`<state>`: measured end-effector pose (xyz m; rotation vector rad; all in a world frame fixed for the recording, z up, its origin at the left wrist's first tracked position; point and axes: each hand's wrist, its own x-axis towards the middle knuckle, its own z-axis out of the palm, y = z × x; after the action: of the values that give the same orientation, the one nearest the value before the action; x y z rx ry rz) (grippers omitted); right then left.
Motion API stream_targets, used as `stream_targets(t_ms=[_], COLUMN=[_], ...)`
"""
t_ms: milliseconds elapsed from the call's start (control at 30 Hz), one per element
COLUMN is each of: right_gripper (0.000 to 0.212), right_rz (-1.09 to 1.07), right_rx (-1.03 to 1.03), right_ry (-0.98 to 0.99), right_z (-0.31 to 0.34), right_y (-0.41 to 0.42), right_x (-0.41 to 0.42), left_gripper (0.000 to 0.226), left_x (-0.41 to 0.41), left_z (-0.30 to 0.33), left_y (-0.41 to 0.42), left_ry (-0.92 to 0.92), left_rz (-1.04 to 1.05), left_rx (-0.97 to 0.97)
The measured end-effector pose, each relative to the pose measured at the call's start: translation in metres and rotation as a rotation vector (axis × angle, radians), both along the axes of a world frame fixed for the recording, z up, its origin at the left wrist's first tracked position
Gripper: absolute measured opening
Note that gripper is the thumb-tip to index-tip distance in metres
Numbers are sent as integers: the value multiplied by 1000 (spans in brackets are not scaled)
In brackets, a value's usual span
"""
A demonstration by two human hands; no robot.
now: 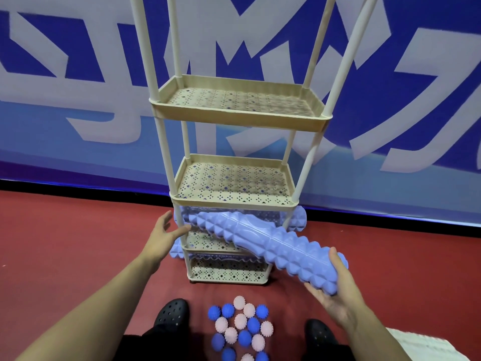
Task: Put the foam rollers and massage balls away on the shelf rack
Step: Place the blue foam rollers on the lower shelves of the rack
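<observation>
A beige shelf rack [234, 201] with perforated tiers stands on the red floor against the wall. My right hand [335, 295] grips the near end of a long lavender ridged foam roller [270, 246], whose far end pokes into the rack's low tier. My left hand [166, 235] is open, fingers spread, beside the rack's left front post near the roller's tip. Two more lavender rollers [298, 220] lie across that low tier, their ends sticking out either side. Several blue and pink spiky massage balls [240, 329] sit clustered on the floor between my feet.
A blue and white banner wall [78, 113] stands right behind the rack. My black clogs [171, 313] flank the balls. A white textured mat corner [426, 347] shows at the lower right. The two upper tiers [239, 102] hold nothing.
</observation>
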<state>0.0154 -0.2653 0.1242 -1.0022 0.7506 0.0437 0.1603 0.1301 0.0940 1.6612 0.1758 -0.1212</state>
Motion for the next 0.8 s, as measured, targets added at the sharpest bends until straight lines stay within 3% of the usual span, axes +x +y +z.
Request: stream_targets(t_ms=[133,267,433,667,800], right_gripper=[66,54,63,54,87], right_rz=[-1,31,31,17,32], right_rx=[35,24,-86,-265,-332], right_ry=[-2,16,18,45,-16], right_z=[0,-2,-9,-20,-21], right_y=[5,14,13,13,21], right_x=[9,16,28,42,50], left_gripper=[89,92,101,90,82], left_x=[12,20,27,43,49], left_z=[-11,-5,-7,-11,-9], left_y=[2,3,5,10,6], left_ry=[-21,-41,-27,-35,-82], left_rz=[-97,-68,-67,-39,-1], left_rx=[-24,-27,-37,-80,-125])
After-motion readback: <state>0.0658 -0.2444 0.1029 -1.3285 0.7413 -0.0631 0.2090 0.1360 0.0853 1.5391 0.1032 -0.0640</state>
